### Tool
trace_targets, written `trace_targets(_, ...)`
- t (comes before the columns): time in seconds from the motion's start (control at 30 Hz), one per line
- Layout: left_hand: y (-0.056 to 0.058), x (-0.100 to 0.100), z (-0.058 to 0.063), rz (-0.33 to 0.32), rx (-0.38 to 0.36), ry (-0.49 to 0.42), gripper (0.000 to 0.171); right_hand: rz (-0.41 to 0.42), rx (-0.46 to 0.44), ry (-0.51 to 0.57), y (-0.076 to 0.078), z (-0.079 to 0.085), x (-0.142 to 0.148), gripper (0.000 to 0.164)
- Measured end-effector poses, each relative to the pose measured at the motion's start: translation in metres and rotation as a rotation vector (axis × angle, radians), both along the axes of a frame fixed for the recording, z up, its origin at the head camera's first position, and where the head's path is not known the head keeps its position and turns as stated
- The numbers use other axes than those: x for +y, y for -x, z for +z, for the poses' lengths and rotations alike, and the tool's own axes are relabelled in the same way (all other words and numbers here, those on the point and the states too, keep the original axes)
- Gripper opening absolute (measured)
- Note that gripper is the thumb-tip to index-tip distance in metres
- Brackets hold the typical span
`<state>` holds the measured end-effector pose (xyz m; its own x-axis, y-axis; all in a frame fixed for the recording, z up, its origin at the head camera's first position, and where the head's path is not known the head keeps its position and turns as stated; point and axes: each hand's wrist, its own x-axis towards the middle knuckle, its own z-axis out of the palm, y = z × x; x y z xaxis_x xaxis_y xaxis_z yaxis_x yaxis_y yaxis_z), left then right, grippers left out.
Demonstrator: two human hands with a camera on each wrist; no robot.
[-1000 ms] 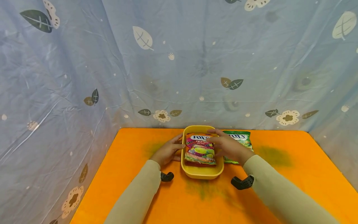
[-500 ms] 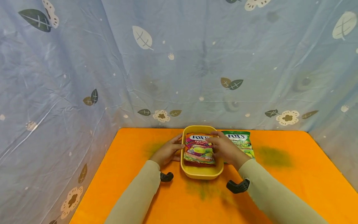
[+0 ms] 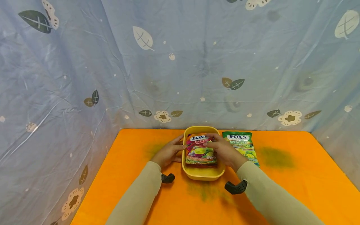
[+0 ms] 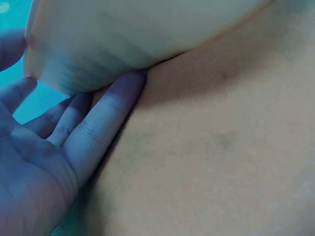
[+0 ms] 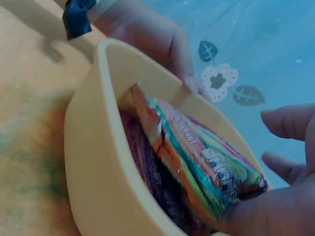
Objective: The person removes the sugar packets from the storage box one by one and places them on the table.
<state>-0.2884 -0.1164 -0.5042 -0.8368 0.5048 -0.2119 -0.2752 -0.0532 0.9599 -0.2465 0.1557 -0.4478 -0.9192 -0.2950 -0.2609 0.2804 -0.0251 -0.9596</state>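
Orange table: right hand shifts inward, exposing more green packet.
Loosely spread, it now overlies the red packet inside the yellow tray; left hand, fingers extended, touches the tray's side.

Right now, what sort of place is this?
Probably a curtained-off tabletop recording setup: blue leaf-and-flower fabric hangs along the back and sides of an orange-topped table, and a black device shows at each wrist. Nothing beyond the fabric is visible, so the wider room is unknown.
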Motion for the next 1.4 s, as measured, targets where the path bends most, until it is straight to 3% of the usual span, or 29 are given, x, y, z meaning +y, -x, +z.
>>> trace_targets(0.4,0.0002,0.0001,-0.0027,0.006,-0.004,-0.009,0.072,0.116,0.029,0.051,0.0001,-0.0055,0.0092,0.068)
trace_targets(0.7,-0.0006,-0.0002,-0.0024,0.004,-0.007,-0.003,0.072,0.191,0.05,-0.038,0.002,-0.0078,0.0086,0.071)
trace_targets(1.4,0.0,-0.0001,-0.0026,-0.006,0.0,-0.016,0.074,0.158,0.094,-0.054,-0.0015,-0.0097,0.0083,0.066)
